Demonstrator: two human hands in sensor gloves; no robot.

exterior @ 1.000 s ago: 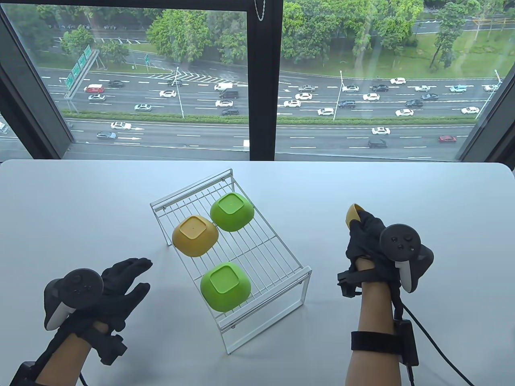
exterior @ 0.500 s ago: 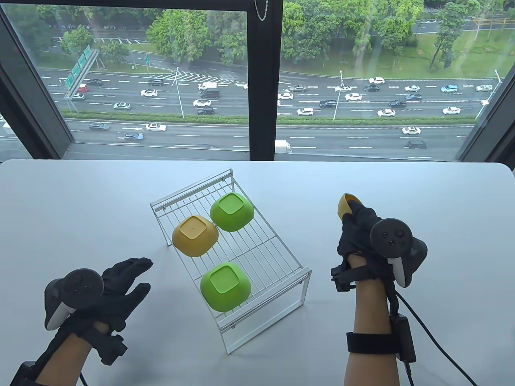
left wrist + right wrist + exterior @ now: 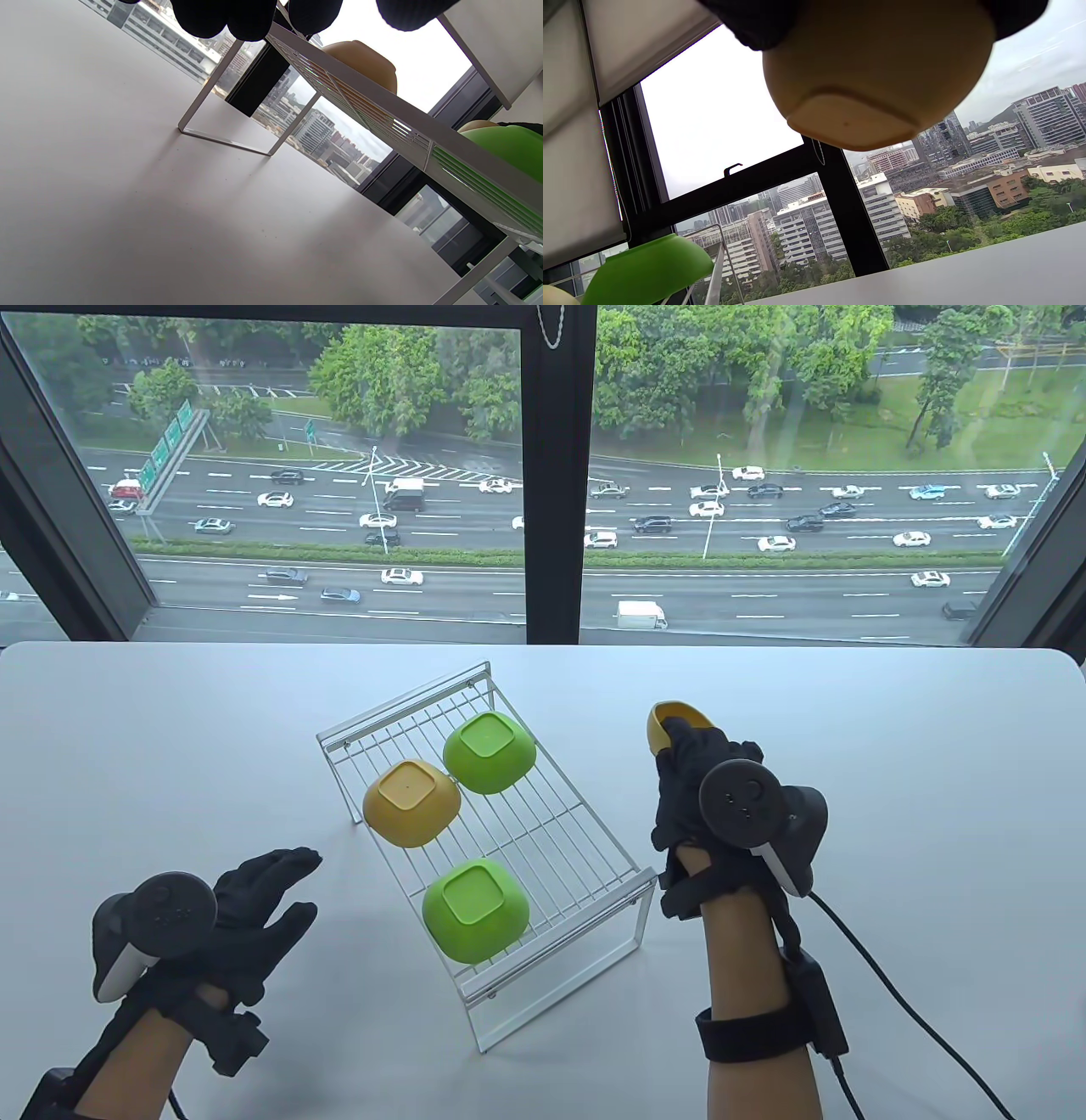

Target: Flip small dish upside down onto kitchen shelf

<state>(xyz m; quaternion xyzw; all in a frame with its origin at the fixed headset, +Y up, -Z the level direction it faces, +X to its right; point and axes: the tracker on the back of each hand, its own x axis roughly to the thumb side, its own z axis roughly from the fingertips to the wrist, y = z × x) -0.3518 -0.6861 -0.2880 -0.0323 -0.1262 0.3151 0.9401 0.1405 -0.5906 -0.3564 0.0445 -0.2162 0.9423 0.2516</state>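
Note:
A white wire kitchen shelf [image 3: 543,831] stands mid-table with three small dishes upside down on it: a yellow one [image 3: 411,802], a green one [image 3: 489,751] behind it and a green one [image 3: 475,909] at the front. My right hand [image 3: 704,780] holds a fourth, yellow small dish [image 3: 670,723] in the air just right of the shelf; its underside fills the top of the right wrist view [image 3: 878,76]. My left hand [image 3: 263,891] is empty with fingers spread, low at the left of the shelf. The shelf's underside shows in the left wrist view [image 3: 382,114].
The white table [image 3: 170,729] runs to a large window at the back. A cable [image 3: 891,984] trails from my right wrist across the table's front right.
My right hand has carried the yellow dish left and a little farther back, close to the shelf's right side. My left hand has not moved.

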